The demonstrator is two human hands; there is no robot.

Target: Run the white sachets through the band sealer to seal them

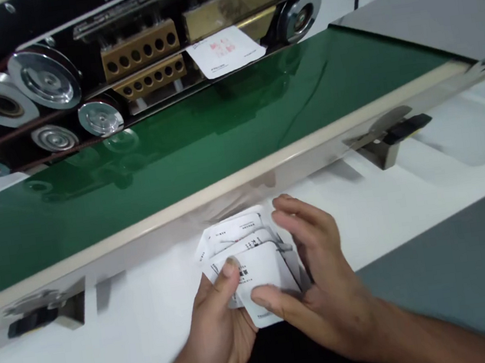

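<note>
A loose, fanned stack of white packets (260,268) with dark print and rounded corners is between my two hands, just in front of the conveyor. My left hand (219,324) grips the stack from the lower left, thumb on top and the other fingers mostly hidden beneath. Across the front packet lies the thumb of my right hand (322,278). Its other fingers curve around the right side of the stack, with the upper fingertips raised off it. One more white packet (225,51) with a reddish print sits at the band sealer's brass blocks, apart from my hands.
A green conveyor belt (202,145) runs across the view with a pale rail along its near edge. Behind it, the band sealer's metal wheels (45,77) and brass block (140,49) are exposed. Black-handled clamps (408,128) stick out on the white base.
</note>
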